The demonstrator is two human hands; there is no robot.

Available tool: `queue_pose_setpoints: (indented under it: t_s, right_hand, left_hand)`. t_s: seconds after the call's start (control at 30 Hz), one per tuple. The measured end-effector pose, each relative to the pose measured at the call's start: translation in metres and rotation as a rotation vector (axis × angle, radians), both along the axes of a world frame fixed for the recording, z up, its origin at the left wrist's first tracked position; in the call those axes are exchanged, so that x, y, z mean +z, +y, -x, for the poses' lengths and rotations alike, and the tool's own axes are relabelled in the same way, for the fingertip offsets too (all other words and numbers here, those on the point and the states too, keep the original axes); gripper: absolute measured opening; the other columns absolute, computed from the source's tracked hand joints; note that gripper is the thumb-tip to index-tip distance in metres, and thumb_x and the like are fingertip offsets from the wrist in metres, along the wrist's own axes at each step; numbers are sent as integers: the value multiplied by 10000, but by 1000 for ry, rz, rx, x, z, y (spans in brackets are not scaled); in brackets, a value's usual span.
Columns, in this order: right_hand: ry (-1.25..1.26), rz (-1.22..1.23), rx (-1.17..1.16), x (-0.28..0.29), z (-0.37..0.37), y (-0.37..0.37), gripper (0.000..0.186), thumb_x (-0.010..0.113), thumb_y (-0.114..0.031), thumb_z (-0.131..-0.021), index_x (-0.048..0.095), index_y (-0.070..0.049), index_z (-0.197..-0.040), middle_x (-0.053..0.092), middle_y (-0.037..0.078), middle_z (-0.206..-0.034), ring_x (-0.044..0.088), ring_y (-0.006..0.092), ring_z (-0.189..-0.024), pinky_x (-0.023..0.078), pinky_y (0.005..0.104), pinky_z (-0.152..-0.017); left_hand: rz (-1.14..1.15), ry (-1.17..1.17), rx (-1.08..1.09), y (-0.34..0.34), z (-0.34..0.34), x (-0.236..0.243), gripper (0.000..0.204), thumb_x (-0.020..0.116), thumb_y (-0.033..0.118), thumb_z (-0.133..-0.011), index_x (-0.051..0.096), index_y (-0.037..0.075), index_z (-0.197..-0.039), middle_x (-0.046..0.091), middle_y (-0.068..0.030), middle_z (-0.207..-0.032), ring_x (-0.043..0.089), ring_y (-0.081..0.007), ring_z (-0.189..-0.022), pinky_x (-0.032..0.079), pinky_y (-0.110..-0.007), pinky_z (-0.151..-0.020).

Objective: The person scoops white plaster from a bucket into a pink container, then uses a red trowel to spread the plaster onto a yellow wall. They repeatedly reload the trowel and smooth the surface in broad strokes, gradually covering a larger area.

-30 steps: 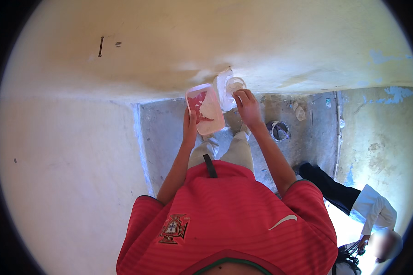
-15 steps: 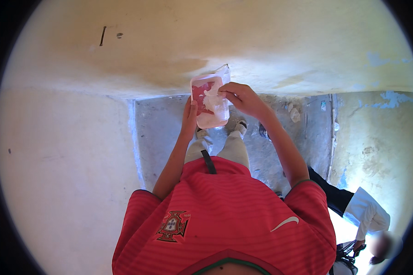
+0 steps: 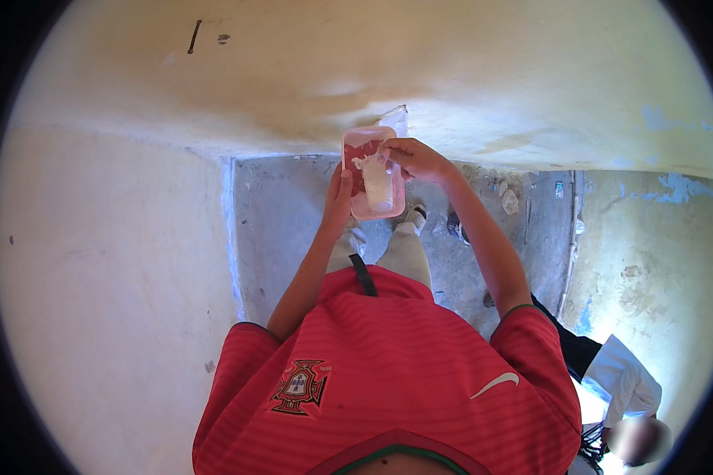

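A shallow pink rectangular container [image 3: 355,197], red inside with a thick patch of white material [image 3: 378,188], is held over my legs. My left hand [image 3: 338,194] grips its left side. My right hand [image 3: 412,161] has its fingers pinched over the upper right of the container, at the white material; whatever they hold is too small and hidden to name. Just behind, a white bag [image 3: 395,117] is against the wall, largely covered by the container and my right hand.
A yellowish wall [image 3: 451,71] is ahead, with side walls [image 3: 111,261] at left and right. On the grey concrete floor [image 3: 277,229] are a partly hidden bucket [image 3: 459,229], crumpled scraps [image 3: 509,201] and a pipe [image 3: 572,241]. Another person [image 3: 626,372] in white bends at lower right beside dark cables.
The container moved up and right, over much of the white bag. My right hand moved from a clear round item by the bag onto the container; the round item is now out of sight.
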State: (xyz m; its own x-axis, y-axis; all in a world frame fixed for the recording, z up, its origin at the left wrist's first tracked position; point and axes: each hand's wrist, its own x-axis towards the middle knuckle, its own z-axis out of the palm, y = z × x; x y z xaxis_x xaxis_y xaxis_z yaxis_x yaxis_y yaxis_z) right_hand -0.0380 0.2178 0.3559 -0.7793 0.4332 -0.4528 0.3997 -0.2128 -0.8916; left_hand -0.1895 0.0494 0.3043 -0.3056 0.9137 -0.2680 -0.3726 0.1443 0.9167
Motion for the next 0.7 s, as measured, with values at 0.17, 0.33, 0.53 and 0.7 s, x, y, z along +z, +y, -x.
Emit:
queue_pose_setpoints:
  t_s: [0.17,0.33,0.53,0.7]
  right_hand:
    - [-62,182,-50,-1,-3,1,262,523,-290,-1037,636,-69,-1120,609,-3,-827,451,63,-502,336,220,-437]
    - [-92,241,-85,-10,-4,2,263,534,-313,-1034,650,-89,-1110,601,-20,-789,453,48,-485,303,207,-423]
    - [-151,200,-134,-10,1,-2,281,549,-308,-1017,648,-84,-1156,608,-15,-777,496,54,-499,293,200,-418]
    - [-150,201,-206,-19,0,-4,293,554,-319,-1010,648,-87,-1164,616,-24,-800,520,52,-544,327,200,-448]
  left_hand:
    - [37,31,-16,-4,0,-7,636,376,488,-1066,368,18,-1494,496,-122,-1419,486,-203,-1286,377,-345,-1094]
    - [79,41,14,-5,-4,1,632,376,475,-1069,356,16,-1502,474,-120,-1437,459,-202,-1309,366,-344,-1102]
    - [66,19,30,-8,-2,-9,626,386,478,-1067,361,15,-1488,484,-117,-1417,462,-206,-1308,384,-349,-1090]
    - [58,-35,62,-10,-2,-24,624,385,499,-1061,381,19,-1460,518,-115,-1371,512,-201,-1252,422,-349,-1062]
